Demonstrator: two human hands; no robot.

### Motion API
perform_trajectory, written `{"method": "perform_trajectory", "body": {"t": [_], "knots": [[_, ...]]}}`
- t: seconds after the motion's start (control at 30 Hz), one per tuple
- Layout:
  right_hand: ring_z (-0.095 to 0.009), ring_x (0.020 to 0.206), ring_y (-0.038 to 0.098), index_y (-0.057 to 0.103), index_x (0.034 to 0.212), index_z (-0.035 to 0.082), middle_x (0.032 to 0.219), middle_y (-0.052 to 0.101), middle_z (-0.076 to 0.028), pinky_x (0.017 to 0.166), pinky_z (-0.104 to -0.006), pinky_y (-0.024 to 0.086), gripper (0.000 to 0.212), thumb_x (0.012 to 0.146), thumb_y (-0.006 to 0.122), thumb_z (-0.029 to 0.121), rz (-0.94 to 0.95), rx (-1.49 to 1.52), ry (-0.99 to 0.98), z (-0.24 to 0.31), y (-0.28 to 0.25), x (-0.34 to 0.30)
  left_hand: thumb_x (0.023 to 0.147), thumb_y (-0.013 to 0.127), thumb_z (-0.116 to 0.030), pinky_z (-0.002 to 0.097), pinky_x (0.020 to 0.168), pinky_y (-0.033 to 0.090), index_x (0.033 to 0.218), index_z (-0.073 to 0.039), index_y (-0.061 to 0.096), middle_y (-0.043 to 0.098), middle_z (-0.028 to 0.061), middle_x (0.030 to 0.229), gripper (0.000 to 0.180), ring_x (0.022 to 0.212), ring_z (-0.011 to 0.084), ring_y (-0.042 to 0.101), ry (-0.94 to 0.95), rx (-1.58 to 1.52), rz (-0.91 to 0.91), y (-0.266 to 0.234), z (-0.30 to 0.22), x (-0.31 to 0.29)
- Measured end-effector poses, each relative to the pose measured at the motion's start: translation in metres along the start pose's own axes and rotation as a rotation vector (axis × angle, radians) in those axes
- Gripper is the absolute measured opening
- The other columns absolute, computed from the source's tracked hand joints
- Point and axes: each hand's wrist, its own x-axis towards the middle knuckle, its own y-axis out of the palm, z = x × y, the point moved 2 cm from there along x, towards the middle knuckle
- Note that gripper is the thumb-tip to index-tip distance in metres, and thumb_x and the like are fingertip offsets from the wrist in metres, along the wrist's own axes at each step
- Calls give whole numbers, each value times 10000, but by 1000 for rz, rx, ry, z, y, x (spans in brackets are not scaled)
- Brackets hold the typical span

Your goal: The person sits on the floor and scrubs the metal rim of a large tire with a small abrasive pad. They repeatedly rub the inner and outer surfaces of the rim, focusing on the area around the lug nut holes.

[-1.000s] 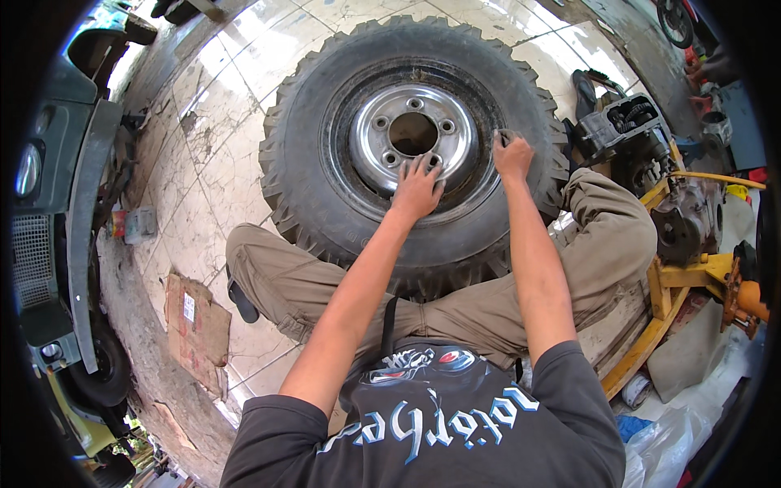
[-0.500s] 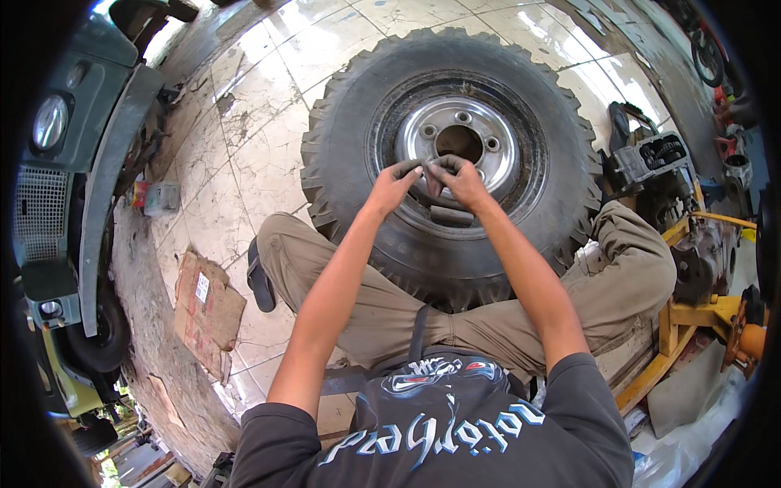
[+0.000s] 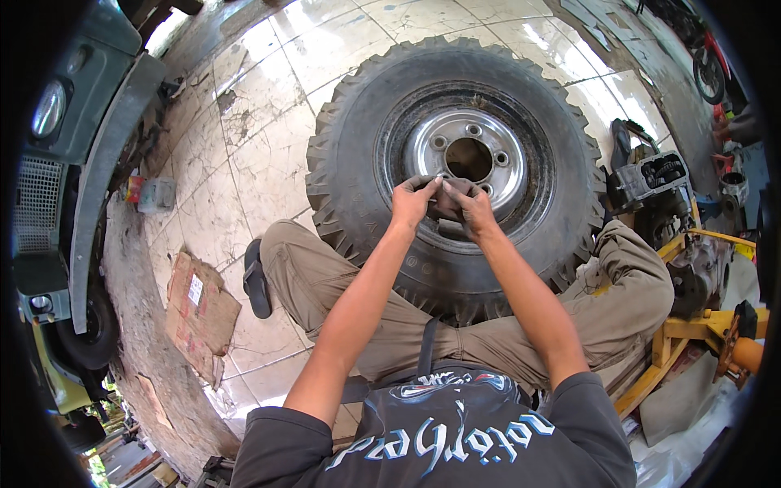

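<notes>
A large knobby tyre (image 3: 346, 175) lies flat on the floor in front of me, mounted on a steel wheel rim (image 3: 506, 175) with a shiny centre disc, a round middle hole and several bolt holes. Above the near part of the rim my left hand (image 3: 413, 200) and my right hand (image 3: 470, 206) meet, their fingertips pinching a small brownish sheet (image 3: 445, 202). It looks like a piece of sandpaper, but its kind is not certain. Under the hands, a dark block-like piece (image 3: 452, 231) rests at the rim's near side, partly hidden.
My crossed legs (image 3: 325, 285) border the tyre. A black sandal (image 3: 257, 281) and torn cardboard (image 3: 202, 313) lie left on the tiles. A vehicle front (image 3: 49, 163) stands far left. On the right are a gearbox housing (image 3: 651, 179) and a yellow metal stand (image 3: 667, 350).
The brownish sheet hung below my fingers and now sits spread between both hands. My hands have shifted slightly right and down in the picture; the whole view has shifted a little.
</notes>
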Motion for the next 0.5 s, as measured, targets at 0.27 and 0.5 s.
{"method": "perform_trajectory", "body": {"t": [0.27, 0.5], "knots": [[-341, 943, 653, 720, 989, 10, 1050, 673, -171, 812, -359, 497, 192, 925, 708, 190, -370, -943, -370, 23, 11, 16, 965, 631, -354, 376, 860, 522, 1047, 35, 742, 756, 208, 963, 413, 908, 257, 714, 296, 474, -174, -51, -38, 52], [-361, 1286, 521, 714, 1128, 63, 1344, 578, -166, 1035, -493, 428, 247, 927, 657, 194, -175, -1619, -963, -3, 5, 66, 935, 613, -418, 608, 1191, 208, 1435, -75, 469, 407, 240, 1507, 624, 1433, 413, 353, 493, 1300, -542, -129, -62, 87]]}}
